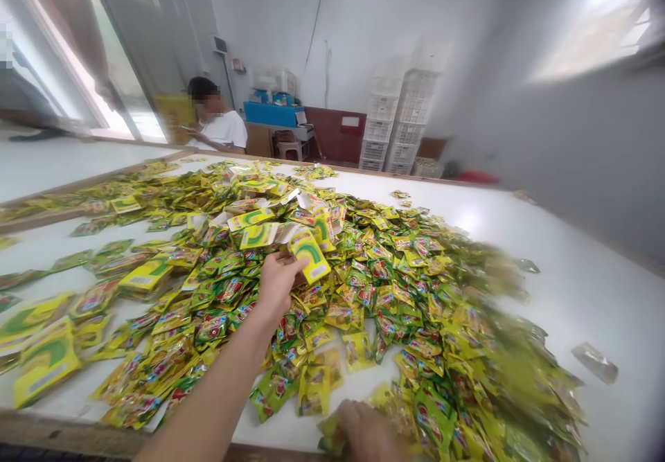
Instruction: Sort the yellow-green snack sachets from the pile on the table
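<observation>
In the head view, a long white table (571, 296) carries a wide heap of small green-and-yellow packets (395, 289), and everything here is placed from that heap. The left hand (278, 285) reaches into its middle, the arm coming in from the near side, and its fingers (289, 261) are drawn narrow, pinched at the lower edge of a yellow packet (310, 258). That packet lies just ahead of the fingers and to their right. Its long axis runs slantwise across the view, from upper left to lower right, and its lower end points toward the right side of the heap. The left hand is touching it, while the right hand (364, 436) is well away, low in the view at the near edge of the heap, curled over some small packets (332, 434). Its fingers are blurred and cut off by the frame, so I cannot tell whether they hold anything. Larger flat yellow packets (145, 275) lie on the left side of the heap. Beyond the heap are a person in a white shirt (221, 129), a blue bin (267, 113) and stacked white crates (400, 122)
</observation>
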{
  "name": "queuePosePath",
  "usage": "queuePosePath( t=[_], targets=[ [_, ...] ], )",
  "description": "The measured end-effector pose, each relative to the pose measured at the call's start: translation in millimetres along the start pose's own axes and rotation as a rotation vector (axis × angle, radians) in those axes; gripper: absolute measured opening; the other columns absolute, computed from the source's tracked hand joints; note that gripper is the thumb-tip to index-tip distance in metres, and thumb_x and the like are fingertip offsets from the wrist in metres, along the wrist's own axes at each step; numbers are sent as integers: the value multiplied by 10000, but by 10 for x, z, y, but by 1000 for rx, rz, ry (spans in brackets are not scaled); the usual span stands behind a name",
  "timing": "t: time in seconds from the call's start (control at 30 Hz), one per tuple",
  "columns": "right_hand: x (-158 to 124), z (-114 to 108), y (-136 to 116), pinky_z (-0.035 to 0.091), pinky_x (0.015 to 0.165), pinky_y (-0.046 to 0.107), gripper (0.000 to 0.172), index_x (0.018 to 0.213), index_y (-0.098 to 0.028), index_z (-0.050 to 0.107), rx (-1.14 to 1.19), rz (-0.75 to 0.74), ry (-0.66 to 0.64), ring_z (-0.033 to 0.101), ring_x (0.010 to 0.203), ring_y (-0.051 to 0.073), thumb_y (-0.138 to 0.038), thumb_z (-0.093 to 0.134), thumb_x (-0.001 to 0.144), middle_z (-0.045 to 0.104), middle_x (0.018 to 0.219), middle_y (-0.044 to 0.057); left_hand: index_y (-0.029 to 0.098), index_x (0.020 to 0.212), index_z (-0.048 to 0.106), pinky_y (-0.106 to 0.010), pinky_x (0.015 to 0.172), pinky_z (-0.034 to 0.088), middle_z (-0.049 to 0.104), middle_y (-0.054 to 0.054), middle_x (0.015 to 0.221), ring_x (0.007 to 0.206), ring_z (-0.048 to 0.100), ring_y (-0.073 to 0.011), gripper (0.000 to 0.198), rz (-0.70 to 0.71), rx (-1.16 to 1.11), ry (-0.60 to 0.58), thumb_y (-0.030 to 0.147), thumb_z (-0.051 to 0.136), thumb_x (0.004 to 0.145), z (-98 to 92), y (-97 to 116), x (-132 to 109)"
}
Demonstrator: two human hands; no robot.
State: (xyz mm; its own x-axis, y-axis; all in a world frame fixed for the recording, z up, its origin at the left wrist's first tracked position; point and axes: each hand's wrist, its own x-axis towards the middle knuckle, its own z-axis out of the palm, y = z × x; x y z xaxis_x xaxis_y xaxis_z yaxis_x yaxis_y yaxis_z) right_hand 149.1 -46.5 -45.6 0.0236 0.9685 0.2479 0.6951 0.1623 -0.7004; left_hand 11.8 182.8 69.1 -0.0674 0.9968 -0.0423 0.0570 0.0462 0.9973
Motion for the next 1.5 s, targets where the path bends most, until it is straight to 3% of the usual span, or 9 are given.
queuePosePath(
  t=[0.17, 0.3, 0.43, 0.67, 0.77, 0.9, 1.1, 1.33, 1.5],
  targets=[
    [289, -598, -207, 474, 701, 271, 159, 965, -230, 653, 487, 142, 158, 623, 809, 213, -156, 581, 845, 683, 901, 44, 162, 890, 710, -304, 724, 547, 705, -29, 799, 792, 659, -218, 312, 20, 162, -361, 277, 823, 622, -304, -435, -917],
    [511, -676, -322, 436, 736, 295, 108, 830, -197, 644, 457, -6, 299, 569, 816, 201, -112, 578, 821, 628, 845, 39, 215, 1019, 705, -303, 743, 535, 728, -28, 908, 835, 659, -227, 305, 2, 335, -478, 307, 736, 730, -387, -850, -1429],
    [490, -572, -346, 379, 665, 287, 126, 713, -185, 593, 321, -28, 276, 513, 754, 184, -94, 576, 798, 564, 754, 20, 231, 1020, 671, -292, 745, 527, 713, -24, 938, 848, 648, -217, 252, -5, 328, -500, 340, 673, 792, -380, -915, -1593],
    [479, -714, -421, 475, 615, 270, 202, 1006, -185, 666, 900, 249, 207, 595, 757, 191, -284, 684, 830, 668, 888, 49, 224, 655, 416, -312, 878, 477, 664, -33, 992, 1011, 603, -223, 244, 182, 273, -613, 35, 571, 648, -297, -727, -1605],
    [478, -698, -428, 492, 655, 278, 205, 1004, -187, 662, 958, 276, 397, 606, 764, 187, -294, 693, 832, 675, 889, 45, 233, 624, 321, -302, 818, 483, 641, -43, 914, 955, 601, -219, 316, 250, 294, -679, 77, 589, 686, -176, -696, -1590],
    [436, -625, -419, 474, 736, 303, 161, 1001, -193, 642, 739, 234, 573, 598, 828, 198, -281, 653, 867, 658, 908, 50, 237, 642, 296, -284, 677, 456, 520, -13, 777, 781, 552, -194, 405, 555, 548, -560, 246, 682, 764, -38, -714, -1581],
    [393, -456, -362, 375, 691, 299, 150, 710, -197, 539, 172, 69, 464, 481, 752, 185, -193, 586, 852, 534, 759, 19, 219, 770, 428, -322, 758, 484, 513, -53, 964, 900, 563, -208, 240, 767, 646, -247, 230, 662, 820, -1, -892, -1607],
    [465, -551, -253, 314, 578, 247, 147, 649, -190, 509, 495, 327, 244, 431, 639, 135, -113, 605, 729, 464, 650, -44, 215, 826, 462, -414, 880, 481, 515, -88, 1063, 1028, 539, -261, 209, 781, 663, -143, 181, 668, 814, 44, -1077, -1662],
    [503, -488, -278, 375, 688, 253, 154, 774, -195, 619, 506, 234, 253, 513, 762, 157, -84, 519, 735, 570, 780, -20, 218, 831, 474, -390, 830, 494, 503, -63, 988, 981, 552, -252, 224, 752, 626, -94, 184, 693, 796, 62, -1136, -1658]
  ],
)
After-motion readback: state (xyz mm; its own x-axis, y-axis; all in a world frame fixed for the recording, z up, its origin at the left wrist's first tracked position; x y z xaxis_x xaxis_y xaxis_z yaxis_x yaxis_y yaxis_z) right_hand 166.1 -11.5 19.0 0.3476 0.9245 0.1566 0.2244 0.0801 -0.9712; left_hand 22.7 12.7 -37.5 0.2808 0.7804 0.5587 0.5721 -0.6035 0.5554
